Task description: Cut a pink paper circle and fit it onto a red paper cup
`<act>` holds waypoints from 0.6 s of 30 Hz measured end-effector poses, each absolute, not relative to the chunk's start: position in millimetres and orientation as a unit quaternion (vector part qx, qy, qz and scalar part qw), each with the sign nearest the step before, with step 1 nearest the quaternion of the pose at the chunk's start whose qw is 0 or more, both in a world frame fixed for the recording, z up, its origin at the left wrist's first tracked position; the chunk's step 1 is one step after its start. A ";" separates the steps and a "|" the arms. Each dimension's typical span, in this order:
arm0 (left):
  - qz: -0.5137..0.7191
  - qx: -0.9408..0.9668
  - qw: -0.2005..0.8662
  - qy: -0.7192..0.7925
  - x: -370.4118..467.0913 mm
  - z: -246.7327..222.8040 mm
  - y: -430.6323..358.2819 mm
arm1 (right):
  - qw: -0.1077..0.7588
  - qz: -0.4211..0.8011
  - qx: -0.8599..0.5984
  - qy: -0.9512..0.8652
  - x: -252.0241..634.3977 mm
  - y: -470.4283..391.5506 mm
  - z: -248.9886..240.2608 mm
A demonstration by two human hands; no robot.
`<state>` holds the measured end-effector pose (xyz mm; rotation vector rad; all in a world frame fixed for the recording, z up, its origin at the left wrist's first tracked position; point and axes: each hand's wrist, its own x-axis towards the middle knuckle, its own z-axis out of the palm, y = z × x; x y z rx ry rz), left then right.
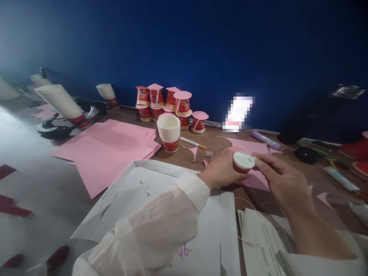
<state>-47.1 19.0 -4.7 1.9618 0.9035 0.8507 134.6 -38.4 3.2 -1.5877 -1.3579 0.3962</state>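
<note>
My left hand is wrapped around a red paper cup whose pale round end faces up. At that end's right edge, the thumb and fingers of my right hand are pinched together on a small whitish bit too small to name. Pink paper lies beneath and behind the cup. To the left stands a nested stack of white-and-red paper cups. Farther back, several upside-down red cups topped with pink paper discs are piled in two layers.
Pink sheets lie left, behind a white box lid under my left forearm. A pen, a purple tube and paper scraps lie about. Papers sit by my right forearm; a blue partition rises behind.
</note>
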 end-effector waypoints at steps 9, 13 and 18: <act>0.349 0.787 0.380 0.338 -45.2 -10.7 20.9 | 0.469 0.110 -0.664 -0.572 136.0 -39.5 4.3; 0.349 0.785 0.379 0.344 -44.8 -9.7 20.2 | 0.470 0.127 -0.675 -0.554 134.7 -40.0 6.9; 0.343 0.788 0.358 0.365 -46.1 -5.3 18.3 | 0.497 0.187 -0.702 -0.475 136.7 -37.8 3.4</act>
